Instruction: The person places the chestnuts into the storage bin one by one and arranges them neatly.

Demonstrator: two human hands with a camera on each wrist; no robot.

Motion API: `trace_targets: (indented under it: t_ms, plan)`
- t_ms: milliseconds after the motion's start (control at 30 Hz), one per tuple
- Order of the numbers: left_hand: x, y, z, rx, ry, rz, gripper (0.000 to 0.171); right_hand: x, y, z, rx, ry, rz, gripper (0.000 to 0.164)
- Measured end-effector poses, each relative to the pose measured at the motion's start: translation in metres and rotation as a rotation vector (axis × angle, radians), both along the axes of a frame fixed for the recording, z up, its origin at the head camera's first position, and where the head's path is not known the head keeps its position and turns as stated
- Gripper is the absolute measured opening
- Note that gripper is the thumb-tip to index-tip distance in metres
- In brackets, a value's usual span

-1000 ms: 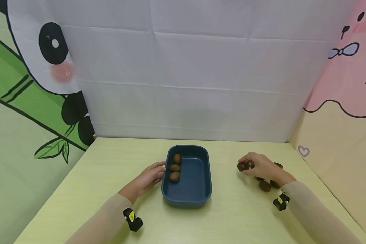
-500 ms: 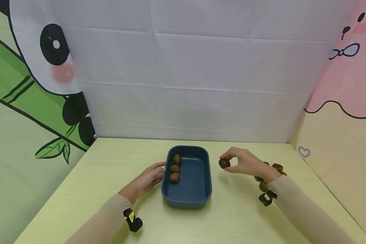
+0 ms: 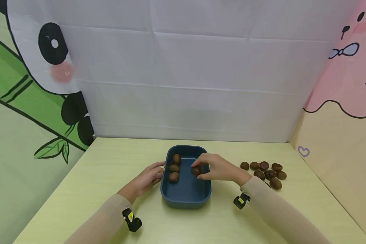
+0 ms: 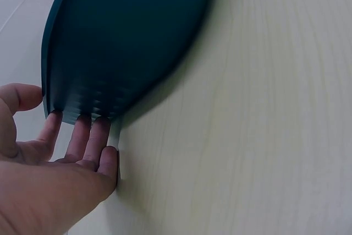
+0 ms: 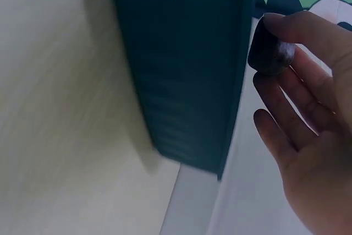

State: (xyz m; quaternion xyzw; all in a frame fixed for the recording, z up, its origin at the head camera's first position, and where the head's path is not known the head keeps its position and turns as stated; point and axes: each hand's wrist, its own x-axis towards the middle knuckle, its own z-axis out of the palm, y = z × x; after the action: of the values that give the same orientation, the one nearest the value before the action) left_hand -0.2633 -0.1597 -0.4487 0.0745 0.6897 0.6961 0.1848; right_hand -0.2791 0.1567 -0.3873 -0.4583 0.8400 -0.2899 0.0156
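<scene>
Done: three rounded brown nuts (image 3: 174, 168) in blue rectangular tray (image 3: 186, 197). Right hand (image 3: 222, 168) pinches another nut (image 3: 196, 171) above; left hand (image 3: 145, 180), fingers extended, touches tray. Outstanding: nut cluster (image 3: 269, 174) near bench's (image 3: 318, 189) right edge.

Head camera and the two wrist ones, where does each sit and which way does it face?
Head: worn on the head, facing forward and down at the blue tray; left hand, right hand and both sleeves show.
Left wrist: faces the tray's outer side; the left hand's fingers touch it.
Right wrist: faces another outer side; the right hand pinches a brown nut-like piece.
Shared: both wrist views show tray and table.
</scene>
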Motion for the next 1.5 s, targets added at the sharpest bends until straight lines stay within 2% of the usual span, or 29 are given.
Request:
trace_targets:
  t_ms: [433,700,933,1500]
  plan:
    - [0.000,0.002,0.000,0.004,0.008,-0.007,0.058,0.001,-0.061,-0.028,0.044,-0.020,0.116,0.037]
    - [0.000,0.001,-0.001,-0.005,-0.002,0.002,0.058,0.003,-0.082,-0.036,0.162,0.039,0.106,0.034]
    - [-0.001,0.001,0.001,0.006,-0.015,0.008,0.056,0.001,-0.091,-0.042,0.210,0.070,0.090,0.035]
    - [-0.002,0.000,0.000,0.005,-0.010,-0.001,0.055,-0.002,-0.088,-0.044,0.161,0.035,0.033,0.035]
